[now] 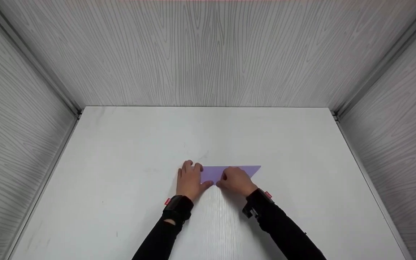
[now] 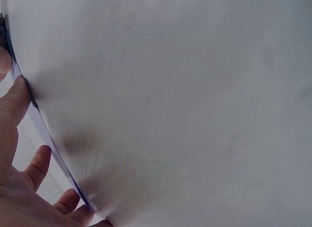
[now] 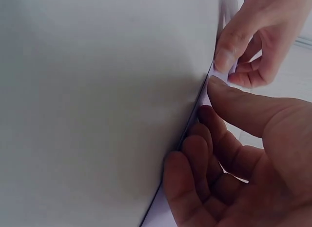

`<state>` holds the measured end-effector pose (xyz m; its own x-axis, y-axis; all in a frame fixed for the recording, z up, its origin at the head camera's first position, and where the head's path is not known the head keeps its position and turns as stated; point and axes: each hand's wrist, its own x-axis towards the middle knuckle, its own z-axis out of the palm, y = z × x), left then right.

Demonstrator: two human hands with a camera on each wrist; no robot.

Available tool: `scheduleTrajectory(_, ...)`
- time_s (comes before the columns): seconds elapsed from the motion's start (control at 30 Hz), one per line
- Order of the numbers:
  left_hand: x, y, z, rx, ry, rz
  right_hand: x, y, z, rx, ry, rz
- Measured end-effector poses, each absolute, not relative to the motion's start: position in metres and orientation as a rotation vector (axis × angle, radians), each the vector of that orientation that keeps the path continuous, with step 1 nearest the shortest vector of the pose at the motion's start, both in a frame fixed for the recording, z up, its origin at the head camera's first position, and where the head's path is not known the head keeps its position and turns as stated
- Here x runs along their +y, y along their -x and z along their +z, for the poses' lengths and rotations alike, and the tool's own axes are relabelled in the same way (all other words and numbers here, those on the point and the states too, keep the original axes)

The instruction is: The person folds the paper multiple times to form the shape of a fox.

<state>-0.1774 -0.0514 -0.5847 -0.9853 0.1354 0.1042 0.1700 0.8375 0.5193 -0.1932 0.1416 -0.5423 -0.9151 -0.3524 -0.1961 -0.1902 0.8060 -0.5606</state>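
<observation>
Our thumbs rest at the near edge of the purple paper (image 1: pixel 211 174), likely creasing it; next we should steady one side and press along the fold. Our left hand (image 1: pixel 189 183) lies spread; our right hand (image 1: pixel 236 180) curls over the paper, whether pinching we cannot tell. Beyond our fingertips stretches white table (image 1: pixel 208 139).

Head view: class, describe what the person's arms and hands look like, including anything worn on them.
The left hand and right hand wear no gloves. Long black sleeves cover the forearms. Each wrist has a bulky black wristband with a small red tag; any lettering is too small to read. No cables can be made out.
</observation>
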Motion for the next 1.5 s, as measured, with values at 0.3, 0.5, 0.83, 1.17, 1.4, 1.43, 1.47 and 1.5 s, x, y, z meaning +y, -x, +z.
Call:
scheduleTrajectory(0.3,-0.050,0.178,-0.584,-2.946,0.249,-0.848,0.140,0.194,-0.542,2.706,0.412,-0.775)
scheduleTrajectory(0.5,-0.050,0.176,-0.581,-2.958,0.247,-0.865,0.152,0.195,-0.541,2.690,0.378,-0.771)
scheduleTrajectory(0.83,-0.054,0.174,-0.581,-2.956,0.252,-0.893,0.191,0.197,-0.536,2.679,0.390,-0.716)
scheduleTrajectory(1.17,-0.055,0.176,-0.583,-2.978,0.236,-0.883,0.218,0.198,-0.535,2.723,0.318,-0.635)
scheduleTrajectory(1.4,-0.053,0.175,-0.582,-2.978,0.232,-0.916,0.229,0.201,-0.536,2.641,0.313,-0.719)
scheduleTrajectory(1.43,-0.052,0.175,-0.583,-2.978,0.233,-0.911,0.231,0.201,-0.536,2.629,0.304,-0.746)
scheduleTrajectory(1.47,-0.052,0.175,-0.583,-2.978,0.232,-0.903,0.233,0.201,-0.536,2.625,0.295,-0.770)
scheduleTrajectory(1.5,-0.051,0.175,-0.584,-2.980,0.233,-0.891,0.233,0.201,-0.537,2.629,0.280,-0.795)
